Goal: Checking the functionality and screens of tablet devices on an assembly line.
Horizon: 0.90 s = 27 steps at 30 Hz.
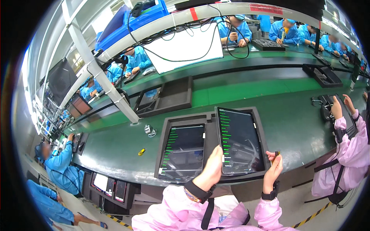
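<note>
My left hand [211,168] grips the lower left edge of a tablet [241,144], its thumb along the side. The tablet is tilted up out of a black foam tray [210,138]; its dark screen carries rows of green lines. Beside it, a second tablet [183,150] with similar green lines lies in the tray's left half. My right hand [273,169] is closed in a pinch on a small black and gold-coloured piece [277,153], just right of the raised tablet. The exact kind of that piece is too small to tell.
On the green bench [115,150] left of the tray are a small yellow piece [142,151] and a silvery metal object [150,131]. Farther back stands a black tray [173,94] beneath a white panel [185,46]. A white post [100,77] rises at left. A pink-sleeved co-worker [347,154] works at right.
</note>
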Motion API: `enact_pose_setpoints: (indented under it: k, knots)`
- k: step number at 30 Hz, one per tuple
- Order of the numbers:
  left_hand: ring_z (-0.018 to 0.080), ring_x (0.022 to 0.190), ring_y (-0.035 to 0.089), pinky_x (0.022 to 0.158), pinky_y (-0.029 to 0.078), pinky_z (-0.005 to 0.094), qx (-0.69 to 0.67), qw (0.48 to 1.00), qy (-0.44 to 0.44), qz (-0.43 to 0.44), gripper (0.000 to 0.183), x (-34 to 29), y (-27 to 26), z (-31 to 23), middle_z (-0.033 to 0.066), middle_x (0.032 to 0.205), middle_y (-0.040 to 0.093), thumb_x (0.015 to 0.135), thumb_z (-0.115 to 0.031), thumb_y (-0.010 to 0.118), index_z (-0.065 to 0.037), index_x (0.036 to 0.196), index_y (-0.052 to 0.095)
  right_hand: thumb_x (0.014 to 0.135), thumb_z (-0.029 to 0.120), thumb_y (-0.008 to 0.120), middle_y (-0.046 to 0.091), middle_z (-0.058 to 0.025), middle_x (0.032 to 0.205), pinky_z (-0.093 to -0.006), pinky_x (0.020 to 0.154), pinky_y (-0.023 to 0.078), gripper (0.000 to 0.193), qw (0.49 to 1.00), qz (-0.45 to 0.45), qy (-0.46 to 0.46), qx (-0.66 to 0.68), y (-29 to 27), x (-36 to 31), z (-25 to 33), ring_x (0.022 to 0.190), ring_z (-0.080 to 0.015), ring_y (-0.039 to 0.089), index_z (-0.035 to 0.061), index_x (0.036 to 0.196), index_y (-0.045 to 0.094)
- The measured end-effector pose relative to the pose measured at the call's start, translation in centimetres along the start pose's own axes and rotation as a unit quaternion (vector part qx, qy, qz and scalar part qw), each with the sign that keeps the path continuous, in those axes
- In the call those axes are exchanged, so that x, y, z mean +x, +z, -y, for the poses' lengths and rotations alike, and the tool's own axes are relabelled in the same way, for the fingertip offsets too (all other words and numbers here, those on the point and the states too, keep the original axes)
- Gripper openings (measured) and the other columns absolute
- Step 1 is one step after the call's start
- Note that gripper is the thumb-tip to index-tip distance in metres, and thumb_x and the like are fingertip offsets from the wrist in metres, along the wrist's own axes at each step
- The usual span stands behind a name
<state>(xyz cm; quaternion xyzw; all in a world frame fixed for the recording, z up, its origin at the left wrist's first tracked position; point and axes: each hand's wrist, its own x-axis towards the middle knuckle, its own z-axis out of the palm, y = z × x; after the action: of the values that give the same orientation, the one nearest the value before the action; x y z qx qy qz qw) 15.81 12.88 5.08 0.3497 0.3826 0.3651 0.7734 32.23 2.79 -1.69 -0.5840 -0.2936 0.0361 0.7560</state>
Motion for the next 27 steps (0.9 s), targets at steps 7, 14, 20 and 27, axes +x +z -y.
enact_pose_setpoints:
  k: [7, 14, 20, 27]
  knots:
    - [0.0110, 0.106, 0.051, 0.091, 0.041, 0.0272, 0.037, 0.999, 0.025, 0.000, 0.037, -0.9, 0.2, -0.3, 0.0019, 0.117, 0.055, 0.101, -0.028, 0.034, -0.006, 0.130, 0.043, 0.101, 0.030, 0.030, 0.060, -0.0074, 0.087, -0.0275, 0.075, 0.039, 0.038, 0.995, -0.080, 0.018, 0.053, -1.1, -0.8, 0.8, 0.076, -0.0122, 0.048, 0.0020, 0.089, 0.053]
    - [0.0188, 0.100, 0.058, 0.088, 0.046, 0.0347, -0.068, 0.991, -0.118, 0.006, 0.037, -3.4, -3.1, -1.0, 0.0040, 0.113, 0.059, 0.100, -0.034, 0.033, -0.010, 0.123, 0.049, 0.099, 0.030, 0.029, 0.047, -0.0061, 0.078, -0.0277, 0.073, 0.038, 0.032, 0.993, -0.059, 0.077, 0.064, -6.0, -9.2, 3.2, 0.078, -0.0151, 0.046, 0.0049, 0.086, 0.045]
    - [0.0210, 0.121, 0.043, 0.102, 0.035, 0.0357, -0.102, 0.986, -0.112, 0.068, 0.042, -5.6, -3.6, -0.7, 0.0128, 0.132, 0.044, 0.100, -0.030, 0.032, -0.003, 0.131, 0.038, 0.097, 0.025, 0.041, 0.054, -0.0040, 0.072, -0.0264, 0.066, 0.042, 0.033, 0.935, 0.134, 0.329, 0.019, -4.4, -20.1, 3.5, 0.069, -0.0111, 0.052, -0.0013, 0.084, 0.056]
    - [0.0236, 0.138, 0.021, 0.112, 0.015, 0.0387, -0.029, 0.984, 0.119, 0.130, 0.055, -15.6, -9.6, -6.6, 0.0160, 0.148, 0.024, 0.094, -0.021, 0.045, 0.000, 0.141, 0.025, 0.098, 0.025, 0.040, 0.061, -0.0069, 0.077, -0.0255, 0.071, 0.043, 0.039, 0.846, 0.315, 0.420, 0.089, 3.5, -19.5, 7.7, 0.073, -0.0135, 0.056, -0.0078, 0.104, 0.061]
